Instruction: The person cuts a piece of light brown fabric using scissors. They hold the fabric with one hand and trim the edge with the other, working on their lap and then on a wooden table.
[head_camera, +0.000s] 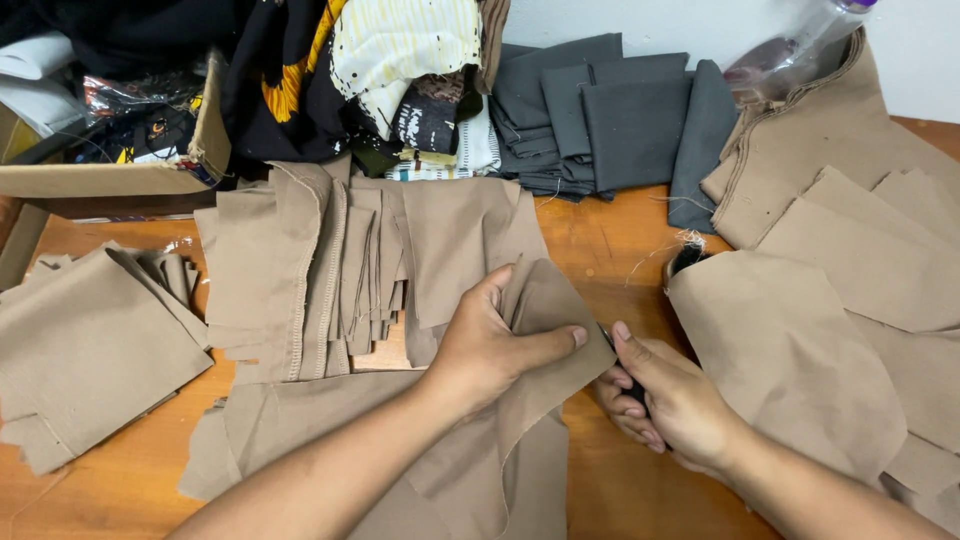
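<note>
Left hand (490, 350) pinches a folded tan fabric piece (545, 345) between thumb and fingers, at the middle of the wooden table (600, 240). Right hand (665, 400), just right of that piece, is closed around a dark tool (632, 385), mostly hidden; kind not discernible. Tan cut pieces (330, 260) lie stacked behind the held piece. Grey folded cloth (610, 120) sits further back.

Folded grey cloth (610, 115) (stacked) beside cardboard box (110, 180).
</note>
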